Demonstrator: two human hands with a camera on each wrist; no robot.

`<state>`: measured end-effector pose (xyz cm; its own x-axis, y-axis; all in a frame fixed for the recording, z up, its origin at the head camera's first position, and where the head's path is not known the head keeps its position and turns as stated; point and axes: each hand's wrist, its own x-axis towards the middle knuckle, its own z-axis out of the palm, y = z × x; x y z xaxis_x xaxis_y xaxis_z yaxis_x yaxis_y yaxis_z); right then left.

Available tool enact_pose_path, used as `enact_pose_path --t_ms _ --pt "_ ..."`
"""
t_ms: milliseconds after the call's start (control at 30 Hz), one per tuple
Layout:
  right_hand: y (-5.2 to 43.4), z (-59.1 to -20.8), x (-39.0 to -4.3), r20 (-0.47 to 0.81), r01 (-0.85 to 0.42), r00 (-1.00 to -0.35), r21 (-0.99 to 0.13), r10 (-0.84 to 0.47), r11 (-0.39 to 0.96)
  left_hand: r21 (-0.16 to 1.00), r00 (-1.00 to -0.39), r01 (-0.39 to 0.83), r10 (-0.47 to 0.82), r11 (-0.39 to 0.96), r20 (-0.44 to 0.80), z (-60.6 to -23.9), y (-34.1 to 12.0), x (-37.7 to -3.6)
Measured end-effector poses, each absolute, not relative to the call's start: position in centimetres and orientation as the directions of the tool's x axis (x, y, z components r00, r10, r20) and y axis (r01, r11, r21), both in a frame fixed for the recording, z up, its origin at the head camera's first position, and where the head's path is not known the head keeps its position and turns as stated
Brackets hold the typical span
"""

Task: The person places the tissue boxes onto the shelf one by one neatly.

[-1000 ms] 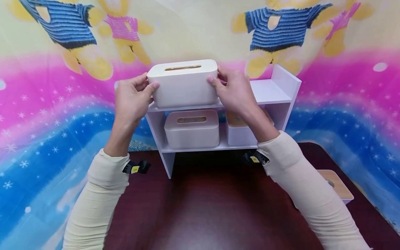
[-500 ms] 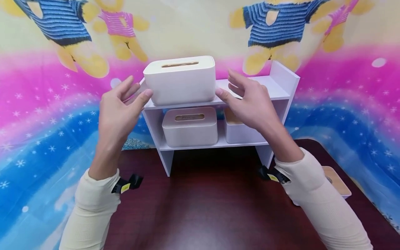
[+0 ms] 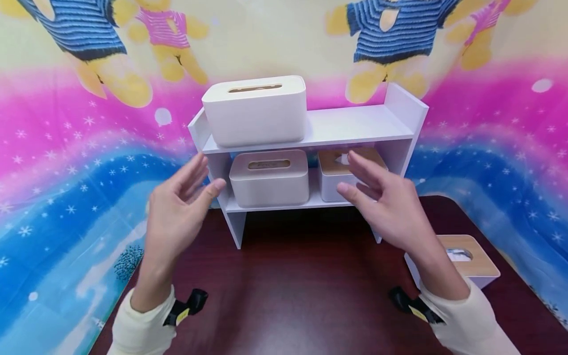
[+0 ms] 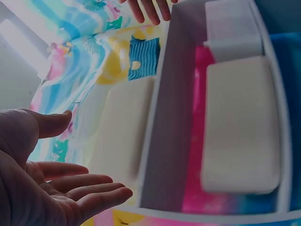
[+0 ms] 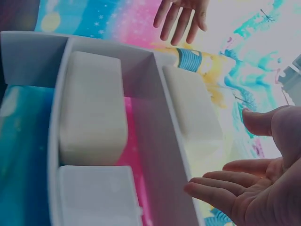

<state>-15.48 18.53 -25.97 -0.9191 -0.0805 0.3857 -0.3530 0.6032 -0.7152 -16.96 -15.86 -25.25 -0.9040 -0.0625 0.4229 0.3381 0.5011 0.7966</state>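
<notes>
Hovering empty, fingers apart, left hand (image 3: 177, 212) and right hand (image 3: 386, 207) hold nothing; four tissue boxes (counted): top box (image 3: 255, 111) at 12 o'clock on the shelf (image 3: 355, 125), two below, one on the surface (image 3: 310, 296) at 4 o'clock.

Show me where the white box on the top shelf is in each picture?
Head: the top-shelf box sits upper middle, at the left end of the top board.
Left wrist: it is the pale blurred block left of centre.
Right wrist: it is the pale block right of centre.
Shared landmark: the white shelf, whose board runs beside the box.
</notes>
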Motion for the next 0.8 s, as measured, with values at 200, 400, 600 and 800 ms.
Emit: enact_pose_path --t_ms 200,400,600,800 --pt "19.7 -29.3 -14.1 0.308 -0.279 -0.949 -0.719 -0.068 0.636 0.796 -0.902 0.384 0.004 0.469 0.432 -28.9 -15.0 -16.6" --pt "20.6 -32.2 -13.6 0.244 -0.213 -0.969 -0.728 -0.044 0.652 0.794 -0.917 0.375 0.065 0.478 0.393 -31.9 -13.7 -16.6" --pt "21.3 -34.6 -13.6 0.208 -0.171 -0.978 -0.711 -0.029 0.682 0.808 -0.922 0.38 0.117 0.45 0.368 -34.4 -12.0 -16.9" --pt "22.4 -36.4 -13.7 0.179 -0.144 -0.984 -0.716 -0.021 0.683 0.81 -0.917 0.397 0.157 0.432 0.366 -36.4 -10.1 -17.2"
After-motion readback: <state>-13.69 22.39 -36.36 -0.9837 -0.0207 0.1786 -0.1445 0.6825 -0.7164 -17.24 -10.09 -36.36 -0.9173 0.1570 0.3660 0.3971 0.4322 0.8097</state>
